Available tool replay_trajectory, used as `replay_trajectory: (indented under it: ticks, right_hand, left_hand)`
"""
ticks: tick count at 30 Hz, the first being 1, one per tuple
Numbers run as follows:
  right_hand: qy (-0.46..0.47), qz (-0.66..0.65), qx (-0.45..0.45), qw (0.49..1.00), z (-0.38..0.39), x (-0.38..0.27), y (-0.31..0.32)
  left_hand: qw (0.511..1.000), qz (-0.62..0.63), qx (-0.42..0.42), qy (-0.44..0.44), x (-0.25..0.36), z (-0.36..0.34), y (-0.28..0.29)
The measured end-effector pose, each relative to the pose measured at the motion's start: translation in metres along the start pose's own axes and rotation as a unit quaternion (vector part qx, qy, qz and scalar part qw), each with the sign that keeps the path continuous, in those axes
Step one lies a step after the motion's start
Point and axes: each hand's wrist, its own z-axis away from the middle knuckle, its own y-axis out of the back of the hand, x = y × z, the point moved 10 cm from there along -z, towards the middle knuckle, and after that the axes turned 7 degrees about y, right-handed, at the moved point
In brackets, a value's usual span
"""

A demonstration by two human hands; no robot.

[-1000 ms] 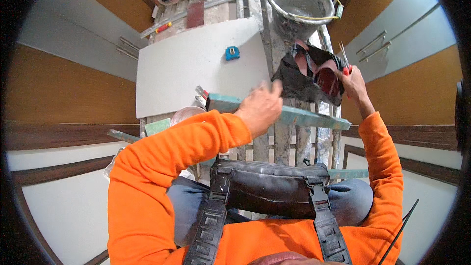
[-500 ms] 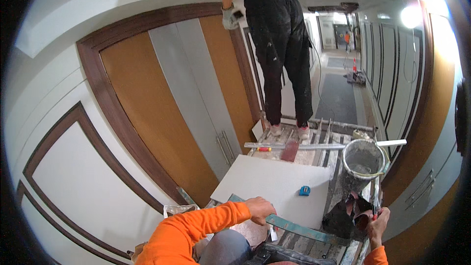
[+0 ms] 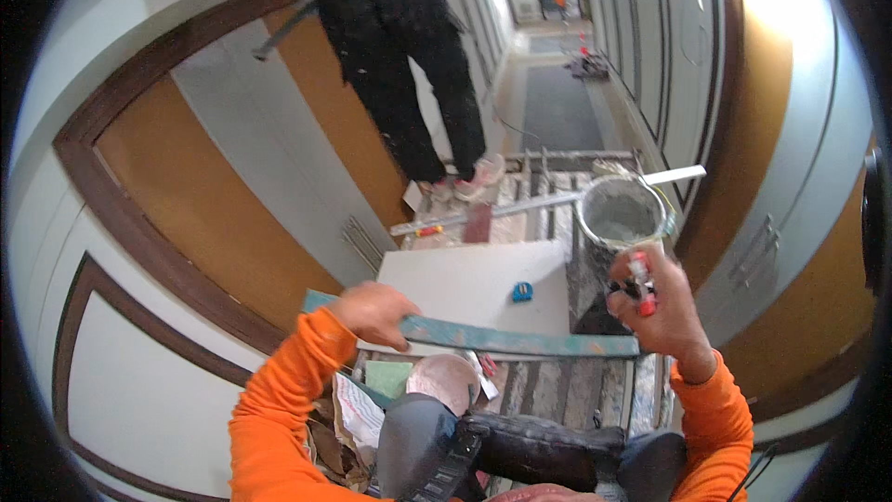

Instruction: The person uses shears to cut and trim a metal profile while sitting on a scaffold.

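My left hand (image 3: 375, 312) is closed around a long, thin teal strip (image 3: 530, 341), which lies across the near edge of a white board (image 3: 446, 281). In my raised right hand (image 3: 671, 318) is a small red-and-white tool (image 3: 641, 284); blur hides its exact kind. That hand is above the strip's right end, apart from it and just in front of a grey-stained bucket (image 3: 583, 216). A blue tape measure (image 3: 522, 291) rests on the board, between my hands.
A slatted scaffold platform (image 3: 557, 390) is beneath me. Ahead, a co-worker in dark clothes (image 3: 395, 46) stands on it, holding a long tool. A metal bar (image 3: 520, 209) crosses behind the board. By my knees lie a round pinkish container (image 3: 444, 381) and a green pad (image 3: 387, 377).
My right hand has risen from low beside the platform's edge, bringing the red-and-white tool up. The strip now lies nearly level across the board's near edge. The co-worker's arm has moved.
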Motion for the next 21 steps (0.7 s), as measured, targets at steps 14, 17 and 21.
replay_trajectory:
  ticks: [14,17,21]
  right_hand:
    - [-0.138,-0.179,-0.235,0.945,0.039,0.034,-0.156]
    - [-0.154,-0.168,-0.194,0.954,0.035,0.031,-0.144]
    - [-0.181,-0.124,-0.076,0.973,0.045,0.065,-0.113]
  left_hand:
    - [0.945,-0.227,0.180,-0.154,0.106,0.043,0.168]
    - [0.908,-0.209,0.292,-0.216,0.112,0.058,0.183]
    - [0.898,-0.055,0.358,-0.250,0.166,0.100,0.225]
